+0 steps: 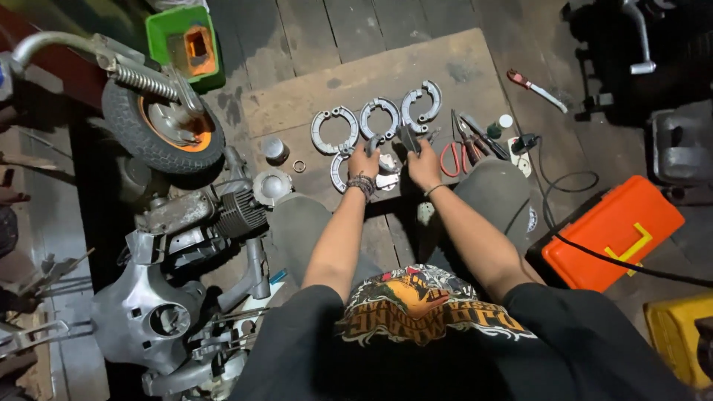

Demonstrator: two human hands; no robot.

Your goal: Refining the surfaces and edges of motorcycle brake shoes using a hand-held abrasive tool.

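While both hands grip parts, left hand (363, 162) and right hand (422, 165) sit just below three brake-shoe pairs (377, 119); fourth pair (340, 172) beside left.

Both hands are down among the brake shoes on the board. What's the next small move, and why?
Probably lift the left hand clear: it covers part of the lower brake shoe, while the right hand grips a dark part beside it, hiding how they meet.

The brake shoes (334, 130) are dull grey cast metal with a matt face. They lie on a worn, rough wooden board (460, 63) over dark, scuffed floor planks (312, 30). The orange toolbox (613, 230) is smooth, slightly glossy plastic, and the tyre (160, 126) is matt black rubber.
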